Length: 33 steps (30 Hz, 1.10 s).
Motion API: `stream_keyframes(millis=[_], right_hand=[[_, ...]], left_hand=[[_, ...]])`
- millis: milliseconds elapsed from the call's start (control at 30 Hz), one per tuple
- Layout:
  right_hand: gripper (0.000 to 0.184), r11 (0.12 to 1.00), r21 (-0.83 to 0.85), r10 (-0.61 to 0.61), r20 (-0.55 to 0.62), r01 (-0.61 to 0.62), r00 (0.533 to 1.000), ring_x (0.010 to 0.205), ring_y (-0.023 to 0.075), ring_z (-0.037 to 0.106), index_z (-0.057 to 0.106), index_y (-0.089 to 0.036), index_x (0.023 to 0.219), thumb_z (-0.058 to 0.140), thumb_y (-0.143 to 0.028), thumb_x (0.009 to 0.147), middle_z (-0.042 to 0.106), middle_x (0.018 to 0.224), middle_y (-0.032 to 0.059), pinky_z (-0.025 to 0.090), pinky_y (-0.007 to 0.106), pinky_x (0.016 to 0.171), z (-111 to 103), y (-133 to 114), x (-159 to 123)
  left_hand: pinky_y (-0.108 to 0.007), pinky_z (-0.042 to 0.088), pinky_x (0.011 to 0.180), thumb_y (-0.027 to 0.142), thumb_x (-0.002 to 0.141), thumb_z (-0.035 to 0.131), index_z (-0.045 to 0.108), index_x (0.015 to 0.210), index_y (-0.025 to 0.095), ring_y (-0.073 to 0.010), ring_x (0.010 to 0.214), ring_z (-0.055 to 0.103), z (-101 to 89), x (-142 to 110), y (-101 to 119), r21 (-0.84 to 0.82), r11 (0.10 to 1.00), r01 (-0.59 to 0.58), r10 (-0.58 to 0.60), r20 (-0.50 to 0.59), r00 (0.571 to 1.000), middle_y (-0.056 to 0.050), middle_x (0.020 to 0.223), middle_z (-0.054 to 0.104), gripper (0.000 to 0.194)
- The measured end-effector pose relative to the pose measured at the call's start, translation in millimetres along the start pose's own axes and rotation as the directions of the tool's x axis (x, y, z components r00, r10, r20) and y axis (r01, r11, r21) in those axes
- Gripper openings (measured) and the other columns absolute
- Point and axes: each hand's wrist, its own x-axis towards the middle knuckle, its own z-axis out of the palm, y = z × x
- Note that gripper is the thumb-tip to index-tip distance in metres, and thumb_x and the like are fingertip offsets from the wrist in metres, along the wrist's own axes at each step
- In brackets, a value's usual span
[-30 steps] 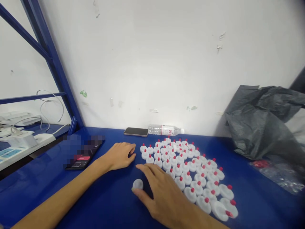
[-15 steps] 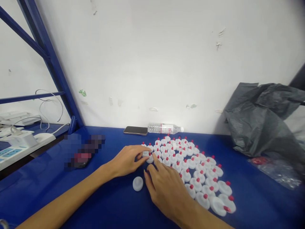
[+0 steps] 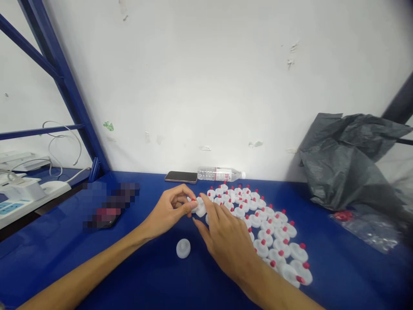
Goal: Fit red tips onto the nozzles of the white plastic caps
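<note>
My left hand (image 3: pixel 172 210) is closed, with thumb and fingers pinching a small white round piece with a red tip (image 3: pixel 194 205) at the left edge of the group. Just right of it, my right hand (image 3: pixel 227 239) is open, palm down, thumb apart from the index finger. That index fingertip is close to another white piece (image 3: pixel 201 209); whether it touches is unclear. Several more red-tipped white pieces (image 3: pixel 267 237) stand in a spread beyond and right of my right hand, which hides some. A lone white piece without a red tip (image 3: pixel 183 248) lies between my forearms.
A phone (image 3: pixel 181 177) and a clear plastic bottle (image 3: pixel 221 174) lie along the wall. On the left are a pixelated dark phone (image 3: pixel 109 211) and a white power strip (image 3: pixel 35 199). A grey plastic bag (image 3: pixel 345 159) and a clear bag with red bits (image 3: pixel 368 230) are at right.
My left hand has moved right to the group and closed on a red-tipped piece. My right hand has left the lone piece and moved forward to the group's left edge.
</note>
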Motion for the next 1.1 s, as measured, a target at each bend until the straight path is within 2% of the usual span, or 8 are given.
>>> stream_keyframes(millis=[233,333,467,600,733,800,900,1100], right_hand=[[0.022,0.98,0.197,0.005,0.0,-0.005,1.0,0.083,0.021,0.07,0.068,-0.027,0.109,0.068,-0.037,0.089,0.075,0.09,-0.0024,0.051,0.034,0.065,2.4,4.0,-2.7],[0.016,0.974,0.227,0.021,0.001,-0.02,1.0,0.08,0.0209,0.069,0.07,-0.028,0.098,0.071,-0.039,0.087,0.074,0.084,-0.0042,0.05,0.034,0.065,3.2,3.5,-2.1],[0.019,0.98,0.2,-0.01,-0.026,0.015,1.0,0.079,0.0211,0.069,0.071,-0.026,0.101,0.074,-0.033,0.084,0.075,0.086,-0.0033,0.05,0.034,0.065,1.6,1.8,0.0],[0.02,0.992,0.116,-0.049,-0.082,0.058,0.995,0.08,0.0222,0.069,0.072,-0.024,0.102,0.074,-0.03,0.083,0.076,0.086,-0.0011,0.05,0.034,0.063,-0.6,2.3,-1.7],[0.023,0.992,0.11,-0.054,-0.046,0.059,0.997,0.08,0.0216,0.07,0.073,-0.025,0.103,0.076,-0.03,0.082,0.076,0.085,-0.0015,0.05,0.034,0.061,1.0,4.9,-4.2],[0.023,0.986,0.15,-0.064,-0.04,0.07,0.997,0.078,0.0216,0.069,0.071,-0.026,0.105,0.074,-0.033,0.083,0.075,0.082,-0.002,0.049,0.034,0.061,2.4,3.1,-5.0],[0.023,0.972,0.206,-0.108,-0.02,0.11,0.994,0.079,0.0228,0.066,0.068,-0.025,0.107,0.072,-0.033,0.085,0.073,0.079,-0.002,0.05,0.036,0.066,4.6,-2.3,-6.4],[0.017,0.936,0.306,-0.202,0.061,0.175,0.977,0.1,0.0235,0.062,0.068,-0.024,0.104,0.07,-0.026,0.088,0.072,0.101,0.0006,0.047,0.041,0.091,12.8,-3.7,-9.5]], left_hand=[[-0.027,0.041,0.065,0.044,0.1,0.046,0.052,0.093,0.021,-0.0136,0.071,0.051,0.0,-6.1,6.6,0.387,0.906,-0.173,0.125,0.146,0.981,0.001,0.084,0.057,0.025],[-0.028,0.038,0.067,0.041,0.103,0.039,0.047,0.087,0.021,-0.0135,0.07,0.046,-2.3,-6.9,8.4,0.437,0.865,-0.244,0.15,0.239,0.959,0.003,0.079,0.053,0.027],[-0.027,0.036,0.066,0.04,0.104,0.031,0.045,0.078,0.02,-0.0133,0.068,0.044,0.1,-6.1,9.3,0.437,0.864,-0.248,0.125,0.29,0.949,0.003,0.075,0.051,0.036],[-0.025,0.036,0.058,0.047,0.103,0.024,0.034,0.069,0.02,-0.012,0.058,0.039,-6.0,-2.3,13.1,0.401,0.914,-0.064,0.022,0.109,0.994,0.004,0.064,0.039,0.045],[-0.024,0.033,0.054,0.041,0.103,0.005,0.024,0.07,0.022,-0.0124,0.055,0.034,-35.8,6.6,14.0,0.493,0.868,0.062,-0.002,-0.121,0.993,0.005,0.063,0.029,0.042],[-0.026,0.029,0.057,0.044,0.102,0.022,0.03,0.07,0.021,-0.0134,0.058,0.036,-49.3,10.6,8.2,0.579,0.811,0.083,0.009,-0.154,0.988,0.004,0.063,0.035,0.04],[-0.028,0.026,0.06,0.041,0.094,0.047,0.044,0.071,0.02,-0.0153,0.061,0.041,-55.6,12.5,-9.1,0.69,0.721,0.071,-0.019,-0.083,0.996,0.002,0.066,0.049,0.031],[-0.028,0.033,0.067,0.032,0.089,0.056,0.061,0.086,0.022,-0.0176,0.074,0.056,-47.2,9.2,-32.5,0.767,0.642,0.002,-0.086,0.07,0.994,0.0,0.084,0.063,0.012]])
